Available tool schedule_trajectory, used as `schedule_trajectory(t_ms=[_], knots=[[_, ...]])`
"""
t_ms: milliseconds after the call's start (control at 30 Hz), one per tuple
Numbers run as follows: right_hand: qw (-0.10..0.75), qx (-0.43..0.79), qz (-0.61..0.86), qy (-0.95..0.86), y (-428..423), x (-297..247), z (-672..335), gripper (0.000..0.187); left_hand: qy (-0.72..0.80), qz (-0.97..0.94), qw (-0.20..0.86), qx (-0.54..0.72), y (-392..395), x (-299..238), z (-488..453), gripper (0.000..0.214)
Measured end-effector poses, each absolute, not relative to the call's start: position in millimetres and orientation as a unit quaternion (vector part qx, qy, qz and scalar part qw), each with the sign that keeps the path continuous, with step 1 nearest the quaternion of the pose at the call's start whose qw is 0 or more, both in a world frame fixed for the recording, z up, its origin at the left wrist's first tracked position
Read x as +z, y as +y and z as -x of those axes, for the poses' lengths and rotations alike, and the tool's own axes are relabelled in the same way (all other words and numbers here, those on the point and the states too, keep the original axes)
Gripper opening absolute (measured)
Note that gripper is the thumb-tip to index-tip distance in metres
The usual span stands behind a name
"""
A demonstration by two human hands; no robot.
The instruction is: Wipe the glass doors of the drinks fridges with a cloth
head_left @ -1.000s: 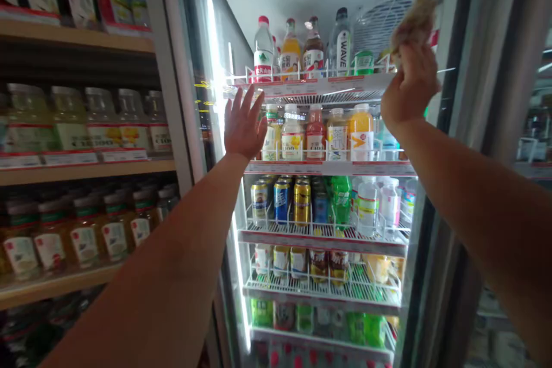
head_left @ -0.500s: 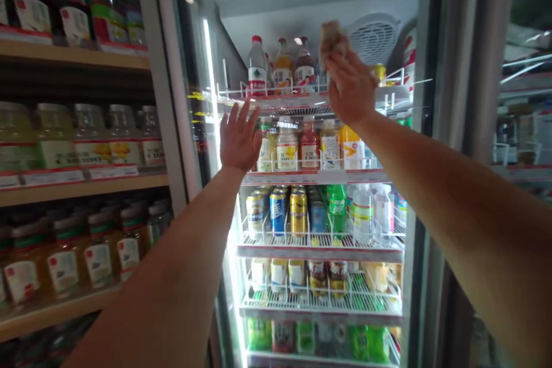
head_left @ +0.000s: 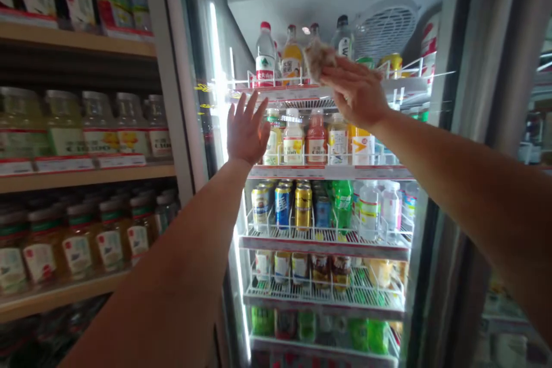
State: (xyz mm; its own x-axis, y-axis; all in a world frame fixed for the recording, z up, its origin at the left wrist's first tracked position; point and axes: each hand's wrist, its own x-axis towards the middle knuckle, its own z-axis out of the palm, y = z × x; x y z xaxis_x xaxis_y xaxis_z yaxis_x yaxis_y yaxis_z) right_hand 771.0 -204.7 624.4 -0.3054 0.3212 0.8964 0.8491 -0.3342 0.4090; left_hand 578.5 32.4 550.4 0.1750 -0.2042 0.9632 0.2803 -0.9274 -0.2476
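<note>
I face a lit drinks fridge with a glass door [head_left: 202,144]. My left hand [head_left: 246,129] is open, fingers spread, flat against the glass at the height of the second shelf. My right hand [head_left: 356,92] presses a crumpled brownish cloth [head_left: 318,58] against the glass, in front of the top shelf [head_left: 284,91] and its bottles. The fingers lie over the cloth rather than wrapping it.
Inside stand several wire shelves of bottles and cans [head_left: 302,204], and a fan grille [head_left: 385,26] at the top right. Wooden shelves [head_left: 86,175] with jars and bottles run along the left. A dark door frame [head_left: 487,98] rises on the right.
My right hand has swept the cloth leftward across the glass, from the fridge's upper right corner to in front of the top-shelf bottles. My left hand has stayed flat on the glass.
</note>
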Motion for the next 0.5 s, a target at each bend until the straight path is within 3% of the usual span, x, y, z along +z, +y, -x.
schedule_trajectory(t_ms=[100,300,500], knots=[[0.164,-0.603,0.543,-0.561,-206.4,618.3,-764.3,0.047,-0.027,0.748,0.182,-0.638,30.8,550.2,-577.2,0.060],[0.294,-0.630,0.654,-0.298,-203.9,619.9,-766.8,0.055,-0.025,0.757,0.169,-0.631,31.6,551.3,-577.0,0.068],[0.105,-0.584,0.570,-0.568,-208.4,602.8,-757.7,0.056,-0.048,0.753,0.186,-0.630,37.4,553.3,-580.1,0.071]])
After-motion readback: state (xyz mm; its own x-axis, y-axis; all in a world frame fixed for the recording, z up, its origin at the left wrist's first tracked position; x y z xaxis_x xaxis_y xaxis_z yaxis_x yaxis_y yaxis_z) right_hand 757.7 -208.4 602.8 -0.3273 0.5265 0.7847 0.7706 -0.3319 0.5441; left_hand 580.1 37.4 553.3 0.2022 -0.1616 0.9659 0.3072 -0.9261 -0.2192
